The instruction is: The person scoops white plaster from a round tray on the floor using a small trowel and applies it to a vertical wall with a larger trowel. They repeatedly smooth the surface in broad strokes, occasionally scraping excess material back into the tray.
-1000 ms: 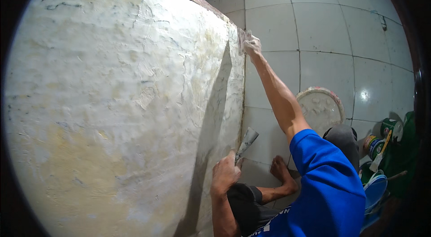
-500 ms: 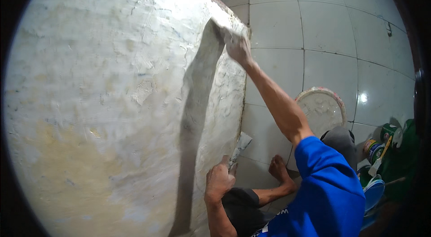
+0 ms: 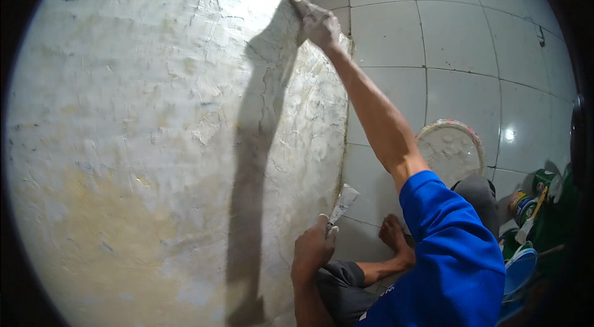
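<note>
A large, rough wall surface [image 3: 154,141] coated in patchy white and yellowish filler fills the left side. My right hand [image 3: 320,25] reaches up to its top edge, pressing a small flat pale blade [image 3: 303,8] against the coating. My left hand [image 3: 312,249] is low by the surface's right edge, gripping a putty knife [image 3: 343,202] whose smeared blade points up and right. My arm's shadow runs down the surface.
Glossy white tiles [image 3: 458,36] lie to the right. A round tub of white filler [image 3: 451,149] sits on them. My bare foot [image 3: 396,237] rests below it. Small cans and tools [image 3: 526,206] and a blue bucket [image 3: 518,271] crowd the right edge.
My right hand has swept left along the top of the coated surface with the blade. The left hand with the putty knife has stayed low in nearly the same place.
</note>
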The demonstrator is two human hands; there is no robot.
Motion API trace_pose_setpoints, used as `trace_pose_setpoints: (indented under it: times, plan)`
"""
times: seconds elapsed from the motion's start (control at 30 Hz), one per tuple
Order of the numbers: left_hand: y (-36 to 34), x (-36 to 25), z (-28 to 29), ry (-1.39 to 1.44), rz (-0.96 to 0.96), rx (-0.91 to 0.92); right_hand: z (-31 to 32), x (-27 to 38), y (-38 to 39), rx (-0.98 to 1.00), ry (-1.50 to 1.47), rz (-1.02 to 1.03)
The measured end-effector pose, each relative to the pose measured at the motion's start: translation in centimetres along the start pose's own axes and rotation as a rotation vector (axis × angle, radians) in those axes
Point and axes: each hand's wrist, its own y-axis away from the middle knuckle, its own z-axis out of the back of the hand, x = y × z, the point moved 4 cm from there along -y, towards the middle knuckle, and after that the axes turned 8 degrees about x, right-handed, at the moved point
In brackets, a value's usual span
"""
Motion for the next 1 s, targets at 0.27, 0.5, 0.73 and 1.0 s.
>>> trace_pose_setpoints:
  times: [0.27,0.5,0.73,1.0]
  plan:
    - [-1.1,3.3,0.8,-0.041,0.014,-0.192,3.2,1.5,13.8,0.353,-0.276,0.756]
    - [-0.4,1.9,1.0,-0.005,0.004,-0.249,0.6,1.4,10.2,0.038,-0.117,0.38]
    - [4.0,1.1,3.3,0.76,-0.462,-1.069,0.6,1.5,32.6,0.507,-0.077,1.099]
    - [7.8,0.7,2.3,0.744,-0.581,-1.546,2.6,8.4,11.5,-0.018,-0.144,0.326]
